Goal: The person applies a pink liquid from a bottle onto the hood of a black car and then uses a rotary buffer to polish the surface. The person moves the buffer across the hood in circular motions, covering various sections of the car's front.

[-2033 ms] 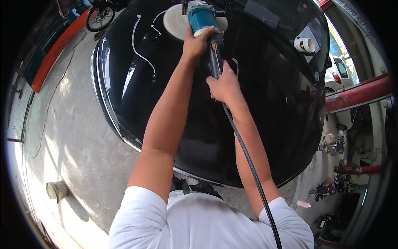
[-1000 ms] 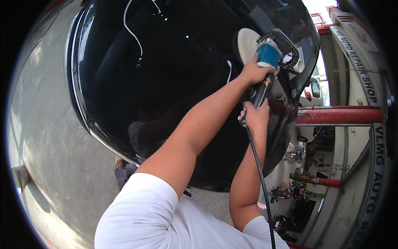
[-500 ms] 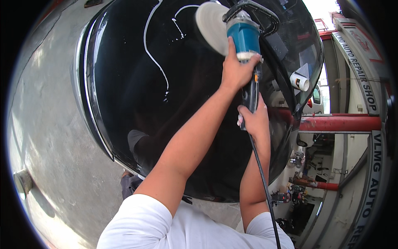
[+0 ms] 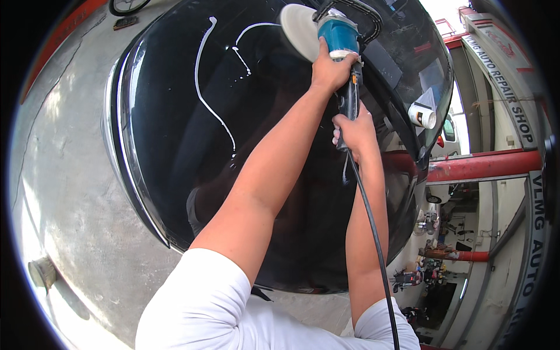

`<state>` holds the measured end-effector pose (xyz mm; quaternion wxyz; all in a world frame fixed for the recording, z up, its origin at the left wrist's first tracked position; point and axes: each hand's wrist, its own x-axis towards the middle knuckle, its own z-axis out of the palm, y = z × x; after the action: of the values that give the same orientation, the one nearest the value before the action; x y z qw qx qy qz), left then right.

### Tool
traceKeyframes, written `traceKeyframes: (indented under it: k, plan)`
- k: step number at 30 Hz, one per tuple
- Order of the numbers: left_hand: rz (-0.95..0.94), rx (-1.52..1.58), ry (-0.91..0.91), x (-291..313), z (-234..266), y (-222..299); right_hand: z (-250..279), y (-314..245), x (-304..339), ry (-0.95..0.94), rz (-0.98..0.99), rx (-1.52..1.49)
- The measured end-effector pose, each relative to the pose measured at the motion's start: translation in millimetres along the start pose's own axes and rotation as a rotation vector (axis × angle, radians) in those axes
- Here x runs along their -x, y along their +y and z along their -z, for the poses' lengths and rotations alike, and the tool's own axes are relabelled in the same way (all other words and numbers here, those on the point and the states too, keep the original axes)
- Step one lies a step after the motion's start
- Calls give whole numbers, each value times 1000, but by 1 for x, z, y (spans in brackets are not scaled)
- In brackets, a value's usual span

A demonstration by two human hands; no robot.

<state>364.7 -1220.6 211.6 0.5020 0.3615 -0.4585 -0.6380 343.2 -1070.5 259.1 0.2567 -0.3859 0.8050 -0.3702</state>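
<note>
A teal polisher (image 4: 340, 38) with a round white pad (image 4: 299, 32) is tilted on the far part of a black car hood (image 4: 280, 192). My left hand (image 4: 332, 71) wraps the narrow part just behind its teal body. Around the black rear handle is my right hand (image 4: 356, 129), its fingertips smudged white. A black cord (image 4: 373, 224) runs from the handle's end down past my right forearm. A long wavy white streak of paste (image 4: 201, 96) lies on the hood to the left. A shorter curved streak (image 4: 249, 29) reaches toward the pad.
Near the windshield base, a white tub (image 4: 422, 115) lies beside papers (image 4: 431, 81). Concrete floor (image 4: 87, 192) with a round stump-like object (image 4: 42, 272) spreads left of the car. At right are a red post (image 4: 478, 167) and parked motorcycles (image 4: 406, 279). A wheel (image 4: 125, 6) shows at the far left.
The polisher and both hands have moved farther away over the hood. My view has shifted, so the paste streaks sit lower and the wheel has come into sight.
</note>
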Motion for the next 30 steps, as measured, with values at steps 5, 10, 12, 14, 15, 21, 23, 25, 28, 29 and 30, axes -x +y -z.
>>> traceKeyframes:
  k: [5,10,12,14,15,21,23,25,28,29,30]
  plan:
    - [-64,80,19,99,20,-10,18,31,83,-11,23,244]
    - [-54,206,-69,199,17,-23,44,65,166,13,-19,285]
    - [-104,195,-60,192,12,-30,48,70,167,14,-25,293]
    - [14,174,-88,170,11,-16,49,57,143,-10,-11,286]
    - [39,166,-94,152,9,-12,48,51,127,-7,18,289]
    - [-48,170,-126,-9,-7,-13,10,11,1,75,46,172]
    - [44,186,-178,-38,-3,-1,-4,6,-30,181,131,282]
    - [29,165,-167,-41,11,-1,-3,-18,-12,20,-7,80]
    - [79,360,-337,16,-4,-14,12,27,23,106,33,278]
    - [98,378,-351,32,-12,-22,20,36,38,123,26,283]
    - [114,394,-360,49,-23,-31,29,47,53,136,22,286]
